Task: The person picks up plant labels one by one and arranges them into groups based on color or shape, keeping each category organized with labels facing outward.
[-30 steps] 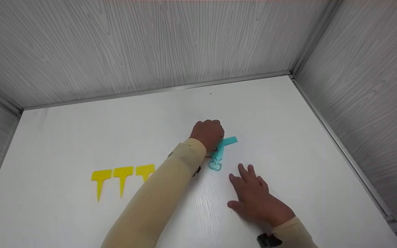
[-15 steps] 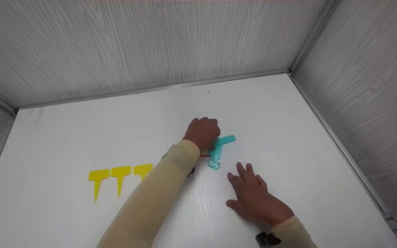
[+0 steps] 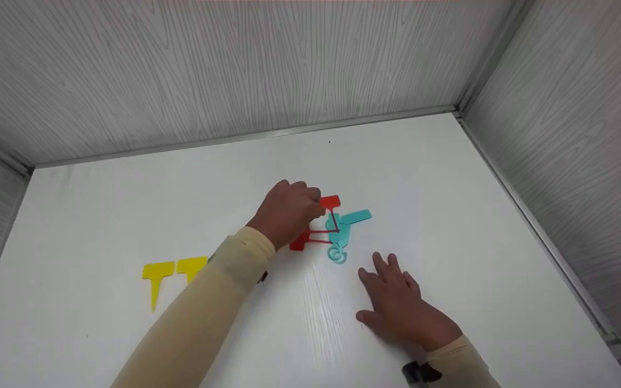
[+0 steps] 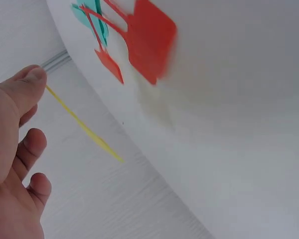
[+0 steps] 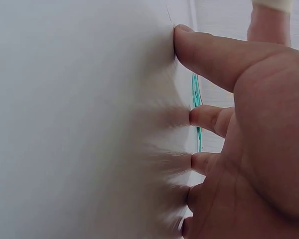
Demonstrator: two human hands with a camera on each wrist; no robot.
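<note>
My left hand hovers just left of a small pile of plastic plant tags on the white table. The pile has two red tags with crossed stems lying over teal tags. In the left wrist view the thumb and a finger of my left hand pinch a thin yellow tag seen edge-on, with the red tags and teal tags beyond it. My right hand lies flat on the table, fingers spread, just in front of the pile, holding nothing.
Two yellow tags lie side by side at the left of the table, by my left sleeve. Grey wood-grain walls close the table at the back and both sides. A dark band sits on the right wrist.
My left hand has drawn back to the left off the pile, uncovering the red tags. Its sleeve now covers the third yellow tag. The right hand stays put.
</note>
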